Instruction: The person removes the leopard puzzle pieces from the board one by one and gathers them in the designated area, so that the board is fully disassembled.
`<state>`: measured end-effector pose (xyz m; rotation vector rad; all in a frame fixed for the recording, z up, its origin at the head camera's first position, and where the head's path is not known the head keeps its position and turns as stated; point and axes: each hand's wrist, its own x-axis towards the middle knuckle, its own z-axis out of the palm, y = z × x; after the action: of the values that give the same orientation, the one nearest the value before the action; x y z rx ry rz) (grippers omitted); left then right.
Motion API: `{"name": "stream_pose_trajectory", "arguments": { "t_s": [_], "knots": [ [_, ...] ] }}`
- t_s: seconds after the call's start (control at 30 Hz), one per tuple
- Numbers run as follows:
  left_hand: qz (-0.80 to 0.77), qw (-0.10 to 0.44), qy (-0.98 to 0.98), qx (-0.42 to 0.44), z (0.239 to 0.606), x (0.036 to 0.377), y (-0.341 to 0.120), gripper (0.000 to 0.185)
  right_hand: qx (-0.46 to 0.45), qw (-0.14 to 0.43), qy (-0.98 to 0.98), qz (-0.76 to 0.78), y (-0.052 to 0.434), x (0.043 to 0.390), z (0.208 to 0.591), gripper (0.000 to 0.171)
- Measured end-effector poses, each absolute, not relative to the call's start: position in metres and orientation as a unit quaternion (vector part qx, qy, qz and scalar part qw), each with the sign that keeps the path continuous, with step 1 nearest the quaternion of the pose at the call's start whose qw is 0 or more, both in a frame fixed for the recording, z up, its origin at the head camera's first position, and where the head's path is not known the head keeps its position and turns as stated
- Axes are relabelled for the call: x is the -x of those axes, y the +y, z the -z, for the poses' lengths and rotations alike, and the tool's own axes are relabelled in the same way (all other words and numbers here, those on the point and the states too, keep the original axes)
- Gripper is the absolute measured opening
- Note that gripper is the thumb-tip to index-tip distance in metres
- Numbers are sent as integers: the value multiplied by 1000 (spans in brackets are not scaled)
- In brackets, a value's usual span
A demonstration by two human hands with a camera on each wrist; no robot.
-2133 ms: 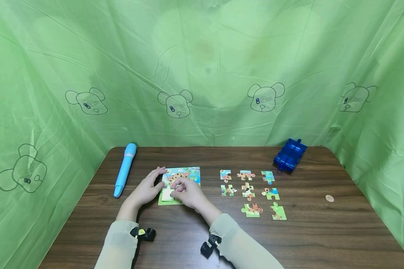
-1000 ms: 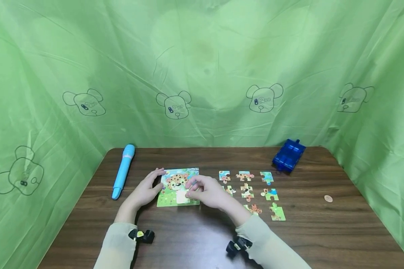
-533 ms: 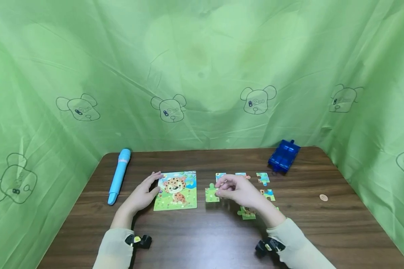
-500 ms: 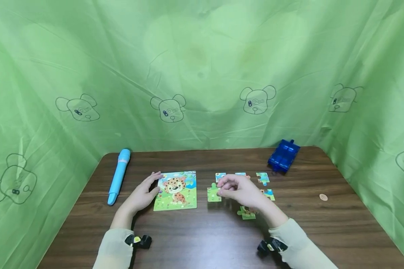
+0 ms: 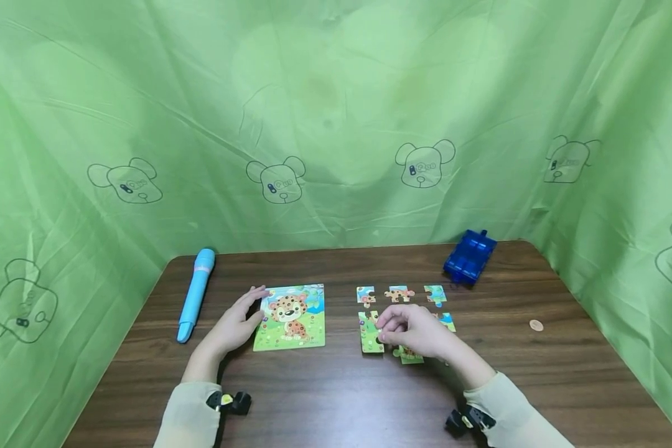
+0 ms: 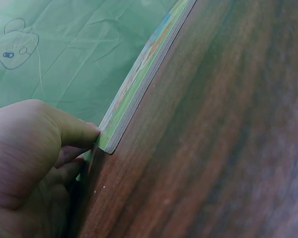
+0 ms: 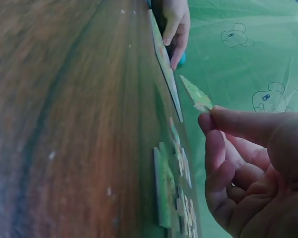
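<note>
Right hand [image 5: 411,333] pinches puzzle piece [image 5: 371,333] – thin, light, stiff card; best held at edge. Left hand [image 5: 232,323], fingers relaxed, touches puzzle board [image 5: 291,317].

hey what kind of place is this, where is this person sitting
It looks like a staged recording booth rather than a lived-in room. A green curtain printed with cartoon bears hangs round a wooden table. On the table lie a child's puzzle board, loose puzzle pieces and a blue pen.

Right hand [image 7: 248,168] pinching a green puzzle piece [image 7: 196,95] above the dark wooden table [image 7: 64,124]. Loose pieces [image 7: 176,198] lying below; far off, left hand [image 7: 175,25] touching the puzzle board [image 7: 165,69].
</note>
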<state>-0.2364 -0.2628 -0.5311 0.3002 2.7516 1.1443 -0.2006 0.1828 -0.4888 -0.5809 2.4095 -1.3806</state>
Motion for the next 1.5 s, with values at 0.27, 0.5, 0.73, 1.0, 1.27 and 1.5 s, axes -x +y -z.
{"name": "stream_pose_trajectory", "arguments": {
  "t_s": [0.27, 0.5, 0.73, 1.0, 1.27, 1.5],
  "knots": [
    [-384, 76, 914, -102, 531, 236, -261, 51, 226, 139, 858, 440, 182, 196, 491, 13],
    [-383, 71, 915, -103, 530, 236, -262, 52, 230, 109, 880, 401, 179, 197, 493, 12],
    [-382, 70, 915, -105, 531, 236, -264, 52, 227, 93, 893, 377, 176, 197, 490, 13],
    [-380, 71, 916, -103, 531, 237, -262, 52, 232, 83, 899, 361, 176, 196, 492, 13],
    [-377, 74, 918, -101, 529, 237, -261, 51, 242, 82, 900, 354, 176, 197, 496, 11],
    [-378, 67, 917, -105, 530, 237, -261, 50, 251, 84, 897, 355, 176, 197, 497, 11]
  ]
}}
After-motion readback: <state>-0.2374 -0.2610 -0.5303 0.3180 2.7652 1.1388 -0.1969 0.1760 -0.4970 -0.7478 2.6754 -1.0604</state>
